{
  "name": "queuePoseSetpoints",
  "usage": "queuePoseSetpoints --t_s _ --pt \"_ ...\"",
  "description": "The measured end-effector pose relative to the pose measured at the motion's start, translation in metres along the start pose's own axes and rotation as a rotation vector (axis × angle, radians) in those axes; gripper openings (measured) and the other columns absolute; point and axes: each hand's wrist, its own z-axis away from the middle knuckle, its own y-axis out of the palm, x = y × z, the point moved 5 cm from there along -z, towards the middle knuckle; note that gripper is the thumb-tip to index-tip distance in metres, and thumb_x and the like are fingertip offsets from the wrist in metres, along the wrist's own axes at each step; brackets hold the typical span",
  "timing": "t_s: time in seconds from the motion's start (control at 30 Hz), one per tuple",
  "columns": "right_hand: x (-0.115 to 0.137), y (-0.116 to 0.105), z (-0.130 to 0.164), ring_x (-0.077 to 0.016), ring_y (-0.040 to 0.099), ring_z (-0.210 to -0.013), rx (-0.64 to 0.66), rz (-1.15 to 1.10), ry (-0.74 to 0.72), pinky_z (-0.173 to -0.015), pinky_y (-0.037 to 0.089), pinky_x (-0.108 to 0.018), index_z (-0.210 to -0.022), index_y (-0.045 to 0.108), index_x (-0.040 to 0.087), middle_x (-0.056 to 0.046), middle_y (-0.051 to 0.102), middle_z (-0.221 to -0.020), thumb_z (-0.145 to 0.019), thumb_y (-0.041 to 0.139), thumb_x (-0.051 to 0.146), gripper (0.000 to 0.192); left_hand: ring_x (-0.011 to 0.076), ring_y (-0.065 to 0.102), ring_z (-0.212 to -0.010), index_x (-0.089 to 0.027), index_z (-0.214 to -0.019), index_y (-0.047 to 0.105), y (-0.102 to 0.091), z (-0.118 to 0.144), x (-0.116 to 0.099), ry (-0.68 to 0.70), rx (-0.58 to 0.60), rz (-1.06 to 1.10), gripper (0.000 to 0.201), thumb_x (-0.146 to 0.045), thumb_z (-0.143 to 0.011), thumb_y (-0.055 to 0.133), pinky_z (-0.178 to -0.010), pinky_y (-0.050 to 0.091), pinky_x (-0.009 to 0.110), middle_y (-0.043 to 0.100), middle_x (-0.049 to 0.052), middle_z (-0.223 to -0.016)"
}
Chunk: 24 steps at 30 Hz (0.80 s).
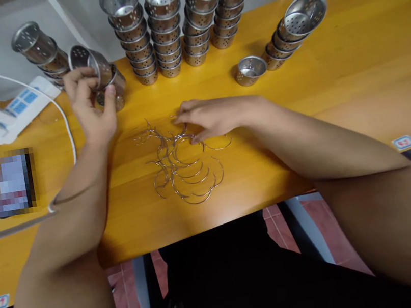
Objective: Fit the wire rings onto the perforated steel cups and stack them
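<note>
My left hand (pixel 92 106) is closed around a perforated metal cup (pixel 98 67), thumb in front and fingers over its side. That cup is tilted, and another perforated cup (pixel 119 97) shows right below it; whether the two are nested I cannot tell. To the right, my right hand (pixel 206 118) is low over a loose pile of thin curved wires (pixel 189 178), its thumb apart from the other fingers. The fingertips reach the pile's upper edge, and no wire is plainly gripped between them.
Several tall stacks of perforated cups (pixel 172 35) line the back of the wooden table (pixel 363 73). A single cup (pixel 251 71) stands beside a leaning stack (pixel 281 42) at right. At left are another stack (pixel 46 57), a power strip (pixel 30 105), a white cable (pixel 65 118) and a phone (pixel 12 183).
</note>
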Motion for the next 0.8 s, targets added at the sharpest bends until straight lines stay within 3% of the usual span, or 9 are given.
queuePoseSetpoints --t_s 0.13,0.27,0.37,0.43,0.5,0.63,0.8 --pt "0.012 0.005 -0.006 -0.0349 0.078 -0.129 0.023 0.020 0.076 -0.112 0.060 -0.045 -0.136 0.085 0.018 -0.018 0.079 -0.148 -0.111 0.087 0.019 0.025 0.0370 0.053 -0.174 -0.033 -0.133 0.070 0.014 0.014 -0.016 -0.046 0.058 0.051 0.044 -0.054 -0.111 0.103 -0.151 0.049 0.065 0.074 0.006 -0.153" --pt "0.023 0.005 -0.010 -0.0301 0.077 -0.114 0.040 0.028 0.114 -0.099 0.052 -0.041 -0.121 0.084 0.020 -0.013 0.084 -0.132 -0.113 0.075 0.010 0.016 0.0405 0.070 -0.150 -0.033 -0.111 0.070 0.024 0.029 0.030 -0.067 0.029 0.068 0.041 -0.068 -0.114 0.090 -0.133 0.059 0.067 0.078 0.011 -0.141" --pt "0.028 0.008 -0.012 -0.0295 0.074 -0.109 0.042 0.049 0.116 -0.094 0.047 -0.041 -0.114 0.081 0.020 -0.013 0.084 -0.127 -0.115 0.071 0.009 0.015 0.0348 0.071 -0.145 -0.032 -0.106 0.066 0.024 0.035 0.076 -0.066 0.036 -0.003 0.051 -0.080 -0.118 0.078 -0.127 0.062 0.063 0.080 0.012 -0.140" --pt "0.027 0.009 -0.013 -0.0284 0.072 -0.106 0.023 0.036 0.082 -0.092 0.045 -0.041 -0.110 0.079 0.020 -0.013 0.082 -0.125 -0.114 0.071 0.009 0.014 0.0301 0.067 -0.147 -0.031 -0.110 0.066 0.025 0.037 0.094 -0.066 0.076 -0.023 0.057 -0.086 -0.119 0.074 -0.129 0.061 0.063 0.081 0.009 -0.140" --pt "0.024 0.009 -0.013 -0.0270 0.071 -0.104 -0.022 -0.023 0.026 -0.093 0.047 -0.041 -0.107 0.077 0.022 -0.010 0.080 -0.123 -0.111 0.074 0.009 0.014 0.0308 0.066 -0.147 -0.032 -0.109 0.066 0.026 0.038 0.102 -0.063 0.086 0.008 0.059 -0.089 -0.115 0.077 -0.131 0.061 0.067 0.082 0.008 -0.138" --pt "0.011 -0.003 -0.009 -0.0247 0.069 -0.102 -0.167 -0.193 -0.078 -0.096 0.052 -0.039 -0.105 0.077 0.025 -0.007 0.078 -0.117 -0.107 0.080 0.015 0.010 0.0433 0.072 -0.142 -0.036 -0.099 0.066 0.034 0.038 0.107 -0.077 0.063 0.110 0.052 -0.079 -0.103 0.094 -0.126 0.061 0.079 0.083 0.010 -0.136" --pt "-0.006 -0.017 -0.004 -0.0240 0.065 -0.091 -0.308 -0.398 -0.045 -0.084 0.055 -0.038 -0.105 0.081 0.027 -0.004 0.080 -0.103 -0.106 0.091 0.034 0.012 0.0423 0.069 -0.146 -0.035 -0.103 0.067 0.043 0.041 0.119 -0.070 0.088 0.116 0.054 -0.079 -0.100 0.099 -0.130 0.060 0.080 0.083 0.008 -0.144"
